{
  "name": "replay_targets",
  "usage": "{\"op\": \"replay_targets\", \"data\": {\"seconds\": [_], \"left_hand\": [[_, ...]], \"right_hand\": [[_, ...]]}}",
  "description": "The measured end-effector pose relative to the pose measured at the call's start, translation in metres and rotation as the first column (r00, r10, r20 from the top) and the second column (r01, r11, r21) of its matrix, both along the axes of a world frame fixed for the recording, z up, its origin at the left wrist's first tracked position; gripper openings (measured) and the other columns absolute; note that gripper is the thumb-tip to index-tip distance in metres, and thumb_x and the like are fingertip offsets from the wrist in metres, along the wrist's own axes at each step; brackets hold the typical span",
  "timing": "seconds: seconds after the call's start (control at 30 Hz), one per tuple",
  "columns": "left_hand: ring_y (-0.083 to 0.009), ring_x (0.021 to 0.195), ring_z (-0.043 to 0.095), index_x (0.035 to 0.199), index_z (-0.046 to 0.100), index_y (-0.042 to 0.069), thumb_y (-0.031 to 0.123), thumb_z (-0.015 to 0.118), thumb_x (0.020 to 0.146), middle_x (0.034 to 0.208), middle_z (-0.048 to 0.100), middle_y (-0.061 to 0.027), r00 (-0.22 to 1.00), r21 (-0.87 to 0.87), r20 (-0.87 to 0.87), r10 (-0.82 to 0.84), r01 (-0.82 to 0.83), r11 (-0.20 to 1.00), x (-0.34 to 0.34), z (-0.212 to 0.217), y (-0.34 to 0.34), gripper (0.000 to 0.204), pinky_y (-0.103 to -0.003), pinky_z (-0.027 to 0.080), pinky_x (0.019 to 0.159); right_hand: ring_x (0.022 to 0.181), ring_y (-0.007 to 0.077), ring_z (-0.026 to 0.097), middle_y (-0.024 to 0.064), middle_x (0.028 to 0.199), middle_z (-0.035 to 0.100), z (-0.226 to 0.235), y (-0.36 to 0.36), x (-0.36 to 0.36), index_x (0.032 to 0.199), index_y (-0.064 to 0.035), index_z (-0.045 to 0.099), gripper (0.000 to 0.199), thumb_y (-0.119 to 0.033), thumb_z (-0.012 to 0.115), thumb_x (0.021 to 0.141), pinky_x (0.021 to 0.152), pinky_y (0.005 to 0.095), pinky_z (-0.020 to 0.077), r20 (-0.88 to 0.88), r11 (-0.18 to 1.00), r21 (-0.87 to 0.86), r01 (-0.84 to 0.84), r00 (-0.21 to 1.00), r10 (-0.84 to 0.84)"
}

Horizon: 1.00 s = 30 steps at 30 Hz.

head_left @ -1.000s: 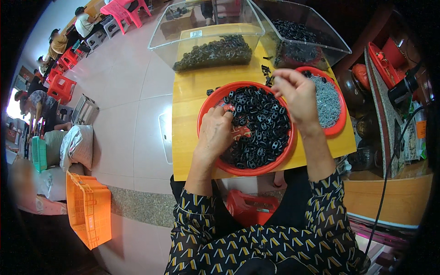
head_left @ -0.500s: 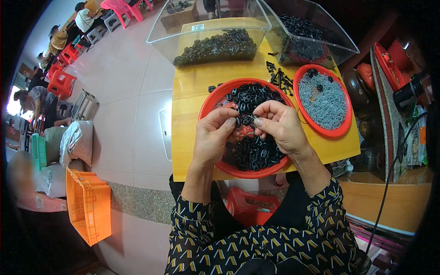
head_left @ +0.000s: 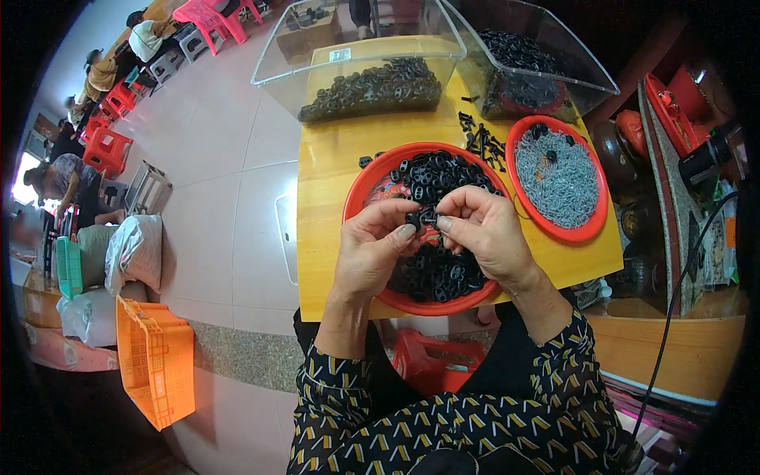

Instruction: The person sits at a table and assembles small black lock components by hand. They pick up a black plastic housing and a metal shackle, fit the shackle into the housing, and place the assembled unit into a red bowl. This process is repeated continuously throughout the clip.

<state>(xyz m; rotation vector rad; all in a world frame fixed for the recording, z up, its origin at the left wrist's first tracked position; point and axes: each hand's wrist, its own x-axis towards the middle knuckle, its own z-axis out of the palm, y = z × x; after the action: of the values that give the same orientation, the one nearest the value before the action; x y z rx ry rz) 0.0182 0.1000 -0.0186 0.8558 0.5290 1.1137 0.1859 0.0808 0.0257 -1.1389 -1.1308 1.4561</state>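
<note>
Both my hands meet over a red round tray (head_left: 354,198) heaped with small black oval plastic pieces with holes (head_left: 443,273). Between the thumb and forefinger of my left hand (head_left: 368,249) is a small black plastic piece (head_left: 412,220). My right hand (head_left: 489,237) is closed in a pinch close beside it, the fingertips almost touching that piece. Whatever lies in the right pinch is too small to make out. To the right, a second red tray (head_left: 518,207) holds many small silver screws (head_left: 558,182) with a few black pieces on top.
The trays rest on a yellow board (head_left: 321,269). Behind them stand two clear bins (head_left: 356,59) of black parts. Black bolt-like parts (head_left: 481,142) lie loose between bin and trays. An orange crate (head_left: 154,364) and sacks (head_left: 136,253) are on the floor at left; people sit farther off.
The trays and board sit slightly lower in the picture. Both hands stay pinched together over the tray, and a black piece now shows more plainly at my left fingertips.
</note>
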Motion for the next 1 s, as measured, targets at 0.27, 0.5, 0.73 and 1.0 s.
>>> {"op": "replay_targets", "data": {"seconds": [0.27,0.5,0.73,1.0], "left_hand": [[-0.0119,0.07,0.057,0.096,0.057,0.0,0.001,0.057,0.081,0.083,0.061,-0.0076,0.991,-0.102,0.121,0.063,-0.05,0.994,0.014,-0.004,-0.005,0.015,-0.022,0.046,0.062],[-0.0118,0.071,0.057,0.096,0.057,-0.003,0.0,0.057,0.08,0.085,0.062,-0.0091,0.981,-0.13,0.087,0.172,-0.161,0.978,0.018,-0.004,-0.01,0.016,-0.022,0.045,0.06],[-0.0088,0.068,0.055,0.1,0.057,-0.003,-0.001,0.06,0.077,0.086,0.062,-0.009,0.998,-0.024,-0.02,0.051,-0.052,0.998,0.015,0.001,-0.01,0.023,-0.019,0.042,0.057],[-0.0101,0.063,0.052,0.102,0.056,-0.002,0.001,0.06,0.078,0.074,0.057,-0.0044,0.995,-0.09,0.094,0.031,-0.022,0.996,0.008,0.001,-0.005,0.025,-0.02,0.041,0.054]], "right_hand": [[0.064,0.0081,0.056,0.0041,0.075,0.058,-0.008,-0.003,-0.007,0.09,0.0003,0.054,0.01,-0.005,0.055,0.081,0.055,0.0191,0.0448,-0.278,1.0,0.008,-0.026,0.96,0.027],[0.067,0.0106,0.058,0.0066,0.077,0.058,-0.015,0.0,-0.009,0.093,0.0017,0.051,0.011,-0.004,0.053,0.083,0.058,0.0208,0.0468,-0.371,0.995,0.069,0.067,0.928,-0.037],[0.066,0.0105,0.057,0.0063,0.076,0.058,-0.01,0.0,-0.005,0.092,0.002,0.052,0.012,-0.004,0.054,0.082,0.057,0.0209,0.0461,-0.333,0.998,0.051,0.037,0.943,-0.018],[0.06,0.0066,0.055,0.0029,0.074,0.057,-0.006,0.0,0.005,0.089,0.0005,0.054,0.011,-0.003,0.056,0.079,0.052,0.019,0.0447,-0.136,0.998,0.031,0.062,0.989,-0.057]]}}
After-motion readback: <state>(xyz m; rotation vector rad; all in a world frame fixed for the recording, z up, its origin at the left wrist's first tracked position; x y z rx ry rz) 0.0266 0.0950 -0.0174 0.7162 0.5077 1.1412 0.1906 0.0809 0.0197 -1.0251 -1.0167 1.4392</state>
